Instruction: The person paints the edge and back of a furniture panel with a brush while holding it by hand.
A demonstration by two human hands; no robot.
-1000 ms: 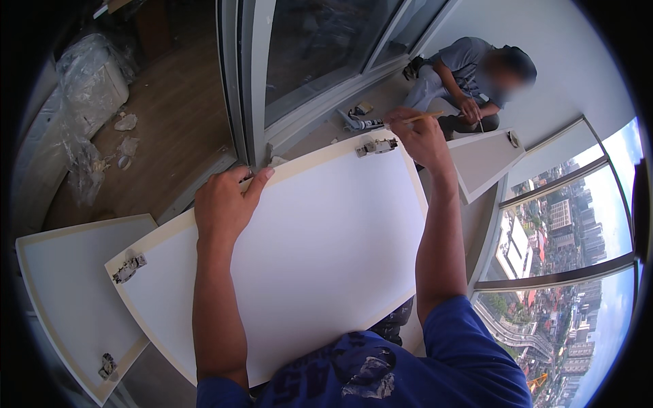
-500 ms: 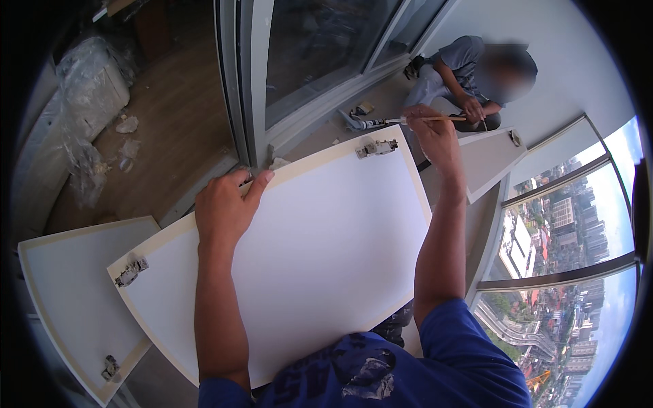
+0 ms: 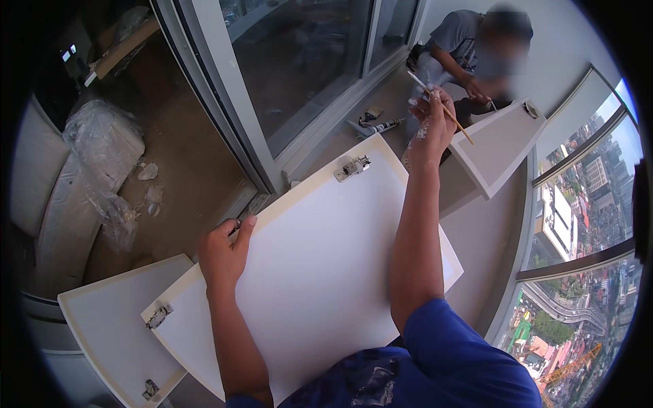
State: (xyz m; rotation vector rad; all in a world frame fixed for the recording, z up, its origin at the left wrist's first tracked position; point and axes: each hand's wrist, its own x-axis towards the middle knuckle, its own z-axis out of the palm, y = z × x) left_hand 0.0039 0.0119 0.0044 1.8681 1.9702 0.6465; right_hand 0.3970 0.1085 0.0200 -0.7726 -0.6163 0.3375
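Observation:
A white cabinet door (image 3: 320, 251) with cream-coloured edges lies across in front of me, metal hinges (image 3: 352, 168) fixed near two of its corners. Its far left edge is gripped by my left hand (image 3: 226, 258), thumb on the face and fingers curled over the rim. Beyond the far right corner, my right hand (image 3: 434, 129) is raised and closed round a thin paintbrush (image 3: 464, 131). The brush slants, its whitish end up and left, its wooden handle down and right. White smears mark the back of that hand.
A second hinged door (image 3: 122, 319) lies at the lower left. Ahead, a co-worker (image 3: 462, 47) sits by another white panel (image 3: 500, 143). A caulking tube (image 3: 381, 127) lies near the sliding door frame (image 3: 231, 81). Windows (image 3: 564, 224) line the right; plastic-wrapped furniture (image 3: 102, 143) stands left.
My right hand has turned, and the paintbrush has gone from nearly level to a steep slant. My left hand stays on the door's edge. The whole view has shifted.

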